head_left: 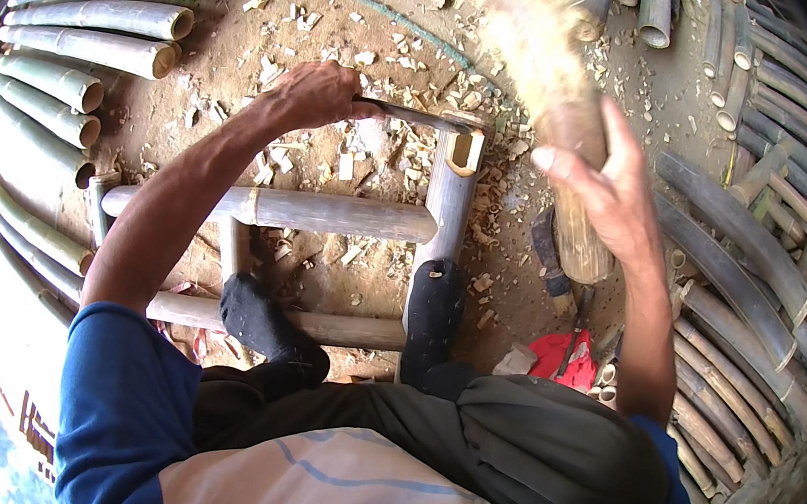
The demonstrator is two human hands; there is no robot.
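The bamboo frame [337, 216] lies on the dirt under the person's dark-socked feet, its upright post [451, 192] notched at the top. The step looks like chiselling that notch: the left hand [314, 95] is clenched round a blade [410, 115] set at the cut, and the right hand [602, 181] grasps a blurred bamboo mallet [554, 89]; a square blow seems called for.

Daylight, even and bright, soft shadows. Bamboo club [554, 89] in my right hand [599, 180] motion-blurred. Heavy fisheye bend, black vignette at rim.
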